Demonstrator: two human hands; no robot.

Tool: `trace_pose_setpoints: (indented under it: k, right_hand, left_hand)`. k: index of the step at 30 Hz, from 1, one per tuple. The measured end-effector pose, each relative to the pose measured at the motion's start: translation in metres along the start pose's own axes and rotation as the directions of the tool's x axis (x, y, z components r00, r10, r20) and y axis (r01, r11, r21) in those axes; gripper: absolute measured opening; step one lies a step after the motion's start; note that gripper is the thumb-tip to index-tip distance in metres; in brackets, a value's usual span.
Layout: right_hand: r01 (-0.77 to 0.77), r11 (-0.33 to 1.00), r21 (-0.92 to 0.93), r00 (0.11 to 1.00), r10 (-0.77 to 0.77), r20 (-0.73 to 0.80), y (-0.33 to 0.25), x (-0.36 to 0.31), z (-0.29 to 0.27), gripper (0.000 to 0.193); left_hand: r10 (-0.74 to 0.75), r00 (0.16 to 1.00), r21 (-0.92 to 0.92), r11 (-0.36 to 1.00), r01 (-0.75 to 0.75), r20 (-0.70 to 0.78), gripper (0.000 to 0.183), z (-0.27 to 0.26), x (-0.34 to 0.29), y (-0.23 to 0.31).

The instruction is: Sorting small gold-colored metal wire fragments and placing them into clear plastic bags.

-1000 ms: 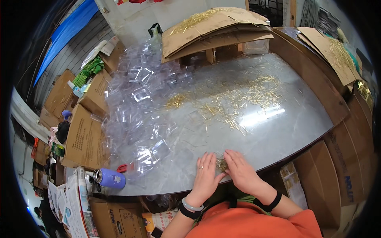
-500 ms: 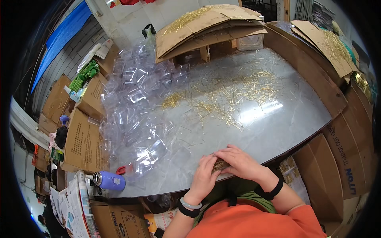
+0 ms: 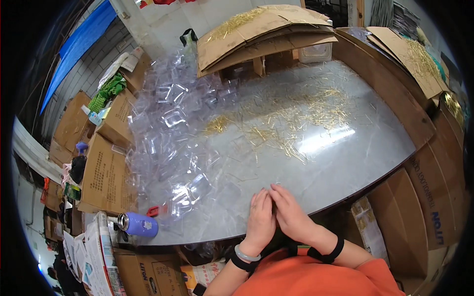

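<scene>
My left hand [image 3: 260, 217] and right hand [image 3: 291, 214] pressed together at the counter [image 3: 345, 158] edge, fingers closed; whether they held anything, I cannot tell; clear plastic trays [image 3: 173, 143] lay left

Both hands meet at the near edge of the grey table [image 3: 345, 163]: the left hand [image 3: 259, 219] and right hand [image 3: 291, 214] press together, fingers touching. Clear plastic shells [image 3: 168, 133] heap to the left, gold pins [image 3: 296, 116] scatter beyond, and a purple bottle [image 3: 138, 224] lies at the corner.

Clear plastic shells [image 3: 173, 143] heaped table-left.
</scene>
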State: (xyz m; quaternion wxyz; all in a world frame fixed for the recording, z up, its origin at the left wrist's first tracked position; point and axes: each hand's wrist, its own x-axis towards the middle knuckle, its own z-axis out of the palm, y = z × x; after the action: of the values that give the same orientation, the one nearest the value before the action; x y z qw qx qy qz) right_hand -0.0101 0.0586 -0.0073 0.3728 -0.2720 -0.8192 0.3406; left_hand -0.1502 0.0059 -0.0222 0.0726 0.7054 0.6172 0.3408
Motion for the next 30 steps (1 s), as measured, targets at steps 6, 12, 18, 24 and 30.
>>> trace_pose_setpoints:
  k: [6, 12, 18, 24, 30]
  right_hand:
    - [0.198, 0.921, -0.336, 0.958, -0.11, 0.264, 0.014, 0.024, -0.047, 0.07]
    - [0.171, 0.935, -0.309, 0.962, -0.09, 0.258, 0.024, 0.021, -0.045, 0.053]
    - [0.281, 0.888, -0.364, 0.957, -0.232, 0.172, 0.011, 0.026, -0.044, 0.039]
    - [0.253, 0.932, -0.259, 0.96, -0.209, 0.185, 0.026, 0.019, -0.038, 0.032]
    - [0.181, 0.956, -0.233, 0.978, -0.151, 0.141, 0.023, 0.017, -0.038, 0.029]
  left_hand:
    - [-0.049, 0.994, -0.286, 0.955, 0.076, 0.101, 0.088, -0.021, 0.002, 0.001]
    - [-0.078, 0.966, -0.47, 0.862, 0.189, 0.246, 0.093, -0.033, 0.005, -0.009]
    - [-0.09, 0.985, -0.342, 0.93, 0.135, 0.145, 0.09, -0.035, -0.001, -0.007]
    - [-0.117, 0.989, -0.189, 0.973, 0.133, 0.095, 0.08, -0.047, -0.013, -0.004]
    - [-0.188, 0.98, -0.079, 0.978, 0.193, 0.063, 0.056, -0.053, -0.017, 0.003]
